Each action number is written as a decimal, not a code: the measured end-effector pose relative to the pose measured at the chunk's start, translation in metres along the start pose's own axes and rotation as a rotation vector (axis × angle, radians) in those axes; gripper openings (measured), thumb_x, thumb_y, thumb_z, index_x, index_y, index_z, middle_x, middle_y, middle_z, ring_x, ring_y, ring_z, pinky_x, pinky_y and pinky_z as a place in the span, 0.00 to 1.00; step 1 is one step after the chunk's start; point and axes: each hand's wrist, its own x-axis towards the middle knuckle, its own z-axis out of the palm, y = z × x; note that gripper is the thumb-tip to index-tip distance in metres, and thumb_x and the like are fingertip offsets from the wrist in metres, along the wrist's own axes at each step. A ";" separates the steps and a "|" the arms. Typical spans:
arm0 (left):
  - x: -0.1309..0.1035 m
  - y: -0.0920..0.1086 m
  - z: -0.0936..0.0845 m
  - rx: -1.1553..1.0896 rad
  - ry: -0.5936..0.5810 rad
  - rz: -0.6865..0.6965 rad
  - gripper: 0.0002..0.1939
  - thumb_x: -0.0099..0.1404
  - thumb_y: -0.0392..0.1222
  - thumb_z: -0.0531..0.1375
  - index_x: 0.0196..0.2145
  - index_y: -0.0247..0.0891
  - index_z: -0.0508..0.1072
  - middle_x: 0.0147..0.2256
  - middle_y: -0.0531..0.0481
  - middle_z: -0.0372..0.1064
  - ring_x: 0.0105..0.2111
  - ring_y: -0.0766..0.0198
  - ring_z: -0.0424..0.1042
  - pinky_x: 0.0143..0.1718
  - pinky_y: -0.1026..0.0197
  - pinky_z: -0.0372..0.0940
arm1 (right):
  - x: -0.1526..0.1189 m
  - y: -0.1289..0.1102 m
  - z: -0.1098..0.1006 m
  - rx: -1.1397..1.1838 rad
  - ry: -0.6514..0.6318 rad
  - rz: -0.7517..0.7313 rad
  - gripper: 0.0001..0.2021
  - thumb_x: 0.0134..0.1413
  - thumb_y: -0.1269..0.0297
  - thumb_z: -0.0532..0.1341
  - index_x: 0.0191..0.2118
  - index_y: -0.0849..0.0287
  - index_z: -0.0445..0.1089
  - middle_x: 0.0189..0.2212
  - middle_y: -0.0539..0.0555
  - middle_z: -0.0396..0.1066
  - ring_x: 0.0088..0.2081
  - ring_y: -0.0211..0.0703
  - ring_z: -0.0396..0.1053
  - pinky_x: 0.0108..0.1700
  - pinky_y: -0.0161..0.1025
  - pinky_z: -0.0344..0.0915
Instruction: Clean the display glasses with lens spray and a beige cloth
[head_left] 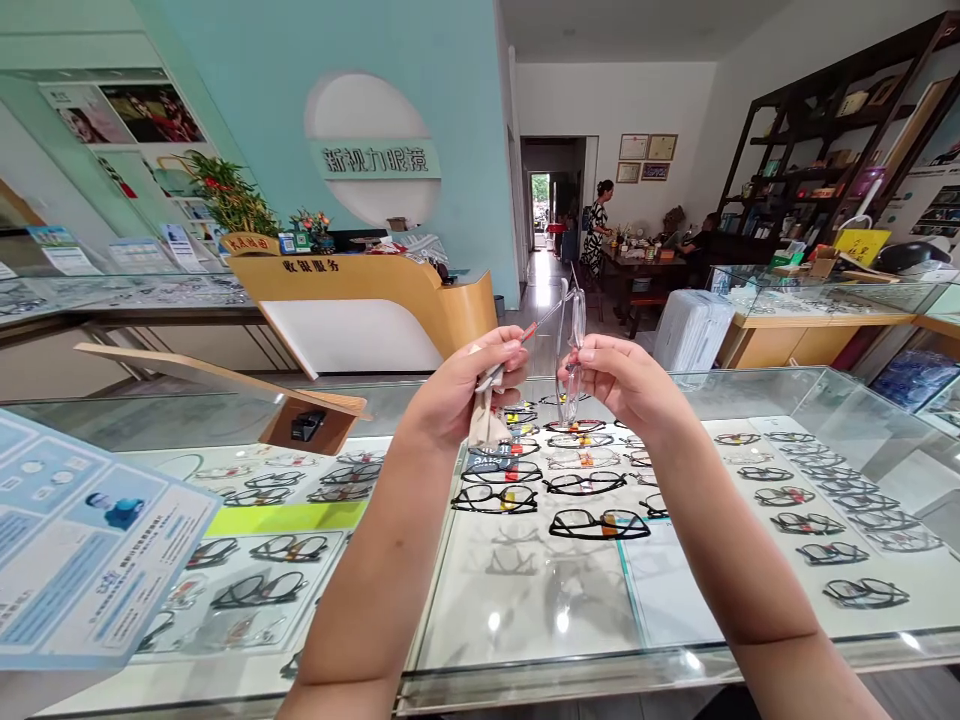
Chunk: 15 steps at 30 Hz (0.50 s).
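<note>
Above the glass counter, my right hand pinches a pair of eyeglasses with a thin, pale frame, turned on end. My left hand is closed round a crumpled beige cloth. From its fingers a thin rod with a red part reaches toward the eyeglasses; whether it is a temple arm or a tool, I cannot tell. Both hands are close together, with the eyeglasses between them. Below them, rows of dark-framed glasses lie in the display case.
A tilted wooden-framed stand and a blue-and-white leaflet stand on the counter at left. Beyond are a curved wooden cash desk, a grey suitcase and another glass case. A person stands by a far table.
</note>
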 end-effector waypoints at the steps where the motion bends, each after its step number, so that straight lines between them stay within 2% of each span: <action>1: 0.000 0.002 0.000 -0.066 0.019 -0.014 0.17 0.58 0.36 0.76 0.40 0.38 0.73 0.29 0.58 0.65 0.21 0.74 0.59 0.18 0.72 0.53 | 0.001 0.000 -0.001 0.002 0.005 0.005 0.11 0.52 0.55 0.75 0.32 0.54 0.77 0.34 0.52 0.82 0.37 0.43 0.79 0.48 0.45 0.77; 5: 0.001 0.007 0.002 -0.357 0.108 -0.058 0.08 0.67 0.31 0.67 0.40 0.36 0.71 0.33 0.54 0.73 0.20 0.76 0.63 0.18 0.71 0.53 | 0.003 -0.002 -0.003 0.011 0.013 0.029 0.09 0.54 0.57 0.73 0.33 0.54 0.76 0.35 0.53 0.84 0.37 0.43 0.80 0.48 0.44 0.78; 8: 0.002 0.010 0.001 -0.501 0.140 -0.056 0.02 0.74 0.33 0.61 0.40 0.36 0.72 0.34 0.51 0.76 0.19 0.77 0.64 0.17 0.70 0.51 | 0.003 -0.003 -0.004 -0.008 0.012 0.066 0.08 0.55 0.58 0.72 0.34 0.55 0.75 0.36 0.55 0.85 0.36 0.43 0.81 0.46 0.43 0.79; 11: 0.002 0.013 -0.004 -0.574 0.166 -0.029 0.07 0.78 0.38 0.58 0.39 0.36 0.71 0.33 0.51 0.76 0.19 0.76 0.63 0.17 0.69 0.50 | 0.002 -0.005 -0.006 -0.020 -0.021 0.111 0.07 0.58 0.59 0.71 0.35 0.55 0.76 0.36 0.55 0.86 0.35 0.42 0.81 0.42 0.40 0.79; 15: 0.001 0.015 -0.013 -0.557 0.182 0.044 0.12 0.80 0.44 0.56 0.39 0.37 0.72 0.36 0.49 0.77 0.20 0.76 0.61 0.17 0.70 0.51 | -0.001 -0.008 -0.010 -0.008 -0.149 0.169 0.09 0.61 0.58 0.73 0.36 0.57 0.76 0.36 0.55 0.86 0.32 0.41 0.82 0.36 0.37 0.79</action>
